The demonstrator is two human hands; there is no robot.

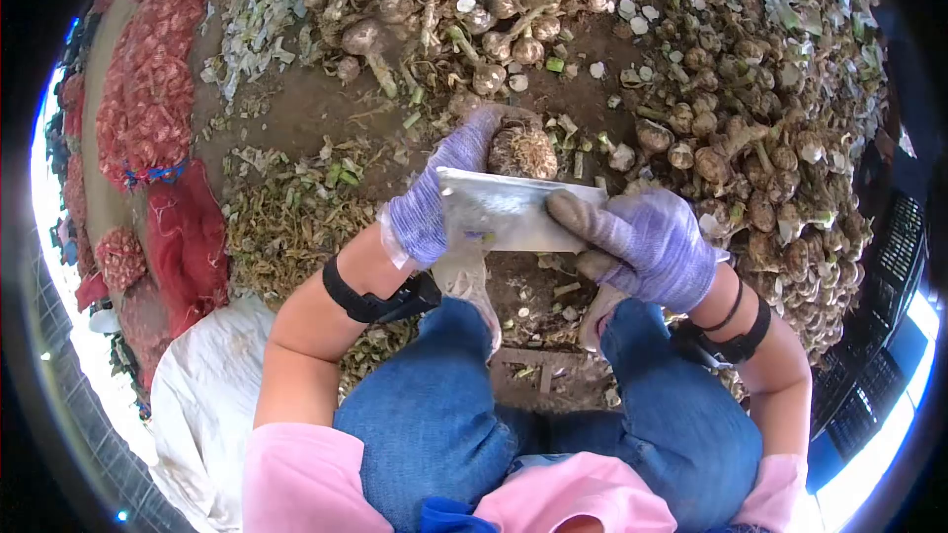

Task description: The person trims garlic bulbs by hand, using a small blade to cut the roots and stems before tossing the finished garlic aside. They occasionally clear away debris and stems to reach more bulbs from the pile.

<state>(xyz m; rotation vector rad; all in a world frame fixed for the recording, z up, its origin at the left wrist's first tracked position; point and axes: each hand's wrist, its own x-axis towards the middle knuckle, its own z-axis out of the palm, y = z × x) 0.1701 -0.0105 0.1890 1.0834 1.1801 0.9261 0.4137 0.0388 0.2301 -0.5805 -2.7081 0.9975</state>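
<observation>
My right hand (647, 242), in a purple-grey knit glove, is closed around one end of a broad cleaver (494, 222). The shiny rectangular blade reaches left across the view, its upper edge just below a garlic bulb (523, 150). That bulb has its brown, bristly roots turned up, and my left hand (459, 163) is closed on it from the left and far side. The blade hides part of the left glove and the bulb's near edge. Trimmed stalk bits (346, 168) and peelings lie on the soil around both hands.
Untrimmed garlic with stalks (434, 0) is heaped ahead, and a large pile of bulbs (721, 128) spreads to the right. Full red mesh sacks (153, 89) stand left, near a white sack (212, 405). Black crates (869, 336) edge the right side. Both feet are just below the blade.
</observation>
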